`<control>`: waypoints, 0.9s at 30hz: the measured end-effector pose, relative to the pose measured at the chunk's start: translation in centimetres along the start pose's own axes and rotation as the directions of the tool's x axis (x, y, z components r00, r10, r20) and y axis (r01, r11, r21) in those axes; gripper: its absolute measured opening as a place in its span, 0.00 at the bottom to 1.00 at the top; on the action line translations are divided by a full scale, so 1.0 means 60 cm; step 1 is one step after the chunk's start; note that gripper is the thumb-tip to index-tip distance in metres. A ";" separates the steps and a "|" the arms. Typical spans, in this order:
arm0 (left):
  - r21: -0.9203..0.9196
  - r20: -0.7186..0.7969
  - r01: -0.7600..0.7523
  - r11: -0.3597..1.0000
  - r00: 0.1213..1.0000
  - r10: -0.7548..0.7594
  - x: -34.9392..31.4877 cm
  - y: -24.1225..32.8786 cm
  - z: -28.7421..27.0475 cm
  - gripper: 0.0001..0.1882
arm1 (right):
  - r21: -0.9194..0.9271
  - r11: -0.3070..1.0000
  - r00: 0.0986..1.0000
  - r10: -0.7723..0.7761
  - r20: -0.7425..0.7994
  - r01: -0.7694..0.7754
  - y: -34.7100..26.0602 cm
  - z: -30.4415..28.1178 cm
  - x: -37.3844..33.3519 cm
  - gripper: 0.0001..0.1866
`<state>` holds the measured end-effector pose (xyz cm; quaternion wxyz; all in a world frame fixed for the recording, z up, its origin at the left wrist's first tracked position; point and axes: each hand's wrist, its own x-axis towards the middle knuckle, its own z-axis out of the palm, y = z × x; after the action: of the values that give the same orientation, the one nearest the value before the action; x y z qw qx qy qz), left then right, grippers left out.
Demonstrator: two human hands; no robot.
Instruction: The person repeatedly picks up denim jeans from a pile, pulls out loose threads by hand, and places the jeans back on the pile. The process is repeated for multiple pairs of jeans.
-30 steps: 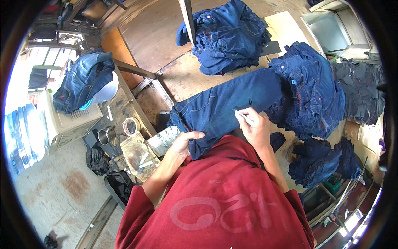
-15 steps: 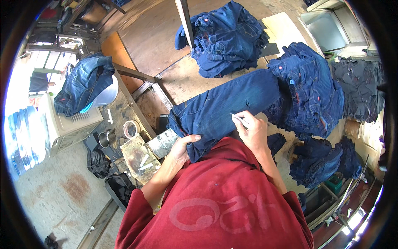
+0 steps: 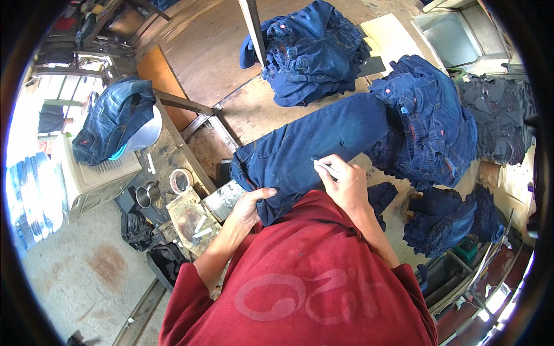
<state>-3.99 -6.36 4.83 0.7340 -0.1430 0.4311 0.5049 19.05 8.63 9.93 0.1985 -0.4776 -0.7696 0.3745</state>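
Note:
A pair of dark blue jeans (image 3: 309,141) lies stretched across in front of me, slanting up to the right. At its near left end my left hand (image 3: 249,206) is closed on a fold of the denim, thumb on top. My right hand (image 3: 350,183) pinches a slim white stick (image 3: 326,168), whose tip is at the denim surface below a small worn or torn mark. Whether the stick is chalk or a tool, I cannot tell. The far right end of the jeans rests against a heap of denim (image 3: 430,124).
Another pile of jeans (image 3: 314,55) sits on the table ahead, beside an upright post (image 3: 252,32). Dark grey garments (image 3: 496,115) lie at far right. On the left are a metal mug (image 3: 148,195), a tape roll (image 3: 182,180), a stained board (image 3: 193,225) and a stool-like white appliance (image 3: 104,173).
My right hand has moved slightly left along the jeans with the white stick. My left hand keeps its hold on the denim. The whole view has shifted a little.

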 end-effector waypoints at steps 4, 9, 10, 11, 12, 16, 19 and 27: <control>0.027 -0.016 0.013 1.000 1.000 -0.012 -0.003 0.002 -0.001 0.31 | 0.019 0.999 1.000 -0.026 0.006 0.026 -0.012 0.001 0.000 0.05; 0.063 0.000 0.129 0.990 0.992 -0.129 0.004 0.018 -0.005 0.25 | 0.012 0.996 0.996 -0.092 0.010 0.092 -0.042 0.004 -0.006 0.05; 0.095 -0.025 0.157 0.983 0.988 -0.155 0.006 0.022 -0.005 0.24 | 0.000 0.994 0.994 -0.110 0.012 0.110 -0.049 0.007 -0.008 0.05; 0.137 -0.017 0.128 0.982 0.992 -0.126 0.005 0.024 -0.004 0.23 | -0.027 0.991 0.991 -0.131 0.022 0.131 -0.056 0.012 -0.009 0.04; 0.186 -0.017 0.081 0.979 0.997 -0.079 0.005 0.025 -0.002 0.22 | 0.003 0.986 0.986 -0.164 0.025 0.164 -0.062 0.018 -0.010 0.05; 0.289 -0.027 -0.038 0.956 0.998 0.048 -0.004 0.026 0.009 0.21 | -0.178 0.947 0.961 -0.250 0.113 0.268 -0.077 0.038 -0.009 0.07; 0.285 -0.043 -0.034 0.958 0.998 0.048 -0.009 0.028 0.016 0.23 | -0.291 0.912 0.958 -0.275 0.087 0.288 -0.085 0.042 -0.007 0.08; 0.244 0.005 -0.048 0.969 0.999 0.048 -0.007 0.030 0.022 0.25 | -0.424 0.873 0.969 -0.241 0.054 0.241 -0.087 0.036 0.000 0.10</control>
<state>-4.94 -4.96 6.31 0.7333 -0.0414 0.4937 0.4657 14.56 6.41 12.56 0.1346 -0.4100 -0.8861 0.1692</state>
